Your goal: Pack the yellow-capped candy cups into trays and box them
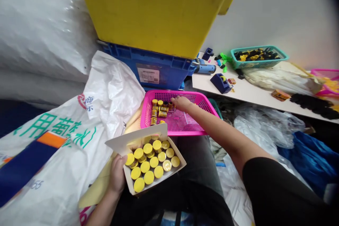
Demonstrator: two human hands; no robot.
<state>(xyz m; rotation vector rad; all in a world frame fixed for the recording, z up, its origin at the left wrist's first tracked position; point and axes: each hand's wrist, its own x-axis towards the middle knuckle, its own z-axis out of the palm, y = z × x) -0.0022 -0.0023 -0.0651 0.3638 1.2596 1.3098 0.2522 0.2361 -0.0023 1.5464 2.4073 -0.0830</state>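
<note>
My left hand (pixel 117 176) grips the near-left side of an open cardboard box (pixel 127 141) on my lap. Several small yellow-capped jars (pixel 149 162) fill it. My right hand (pixel 181 103) reaches forward into a pink mesh basket (pixel 185 123), fingers curled down among the few yellow-capped jars (pixel 159 109) lined up at the basket's back left. Whether those fingers pinch a jar is hidden by the hand itself.
A large yellow bin (pixel 150 7) sits on a blue crate (pixel 150 67) straight ahead. A printed white sack (pixel 66 130) lies left. At right, a white table (pixel 254 93) carries a teal basket (pixel 258 58), a blue tool (pixel 205 67) and black parts. Plastic bags (pixel 267 123) crowd the floor.
</note>
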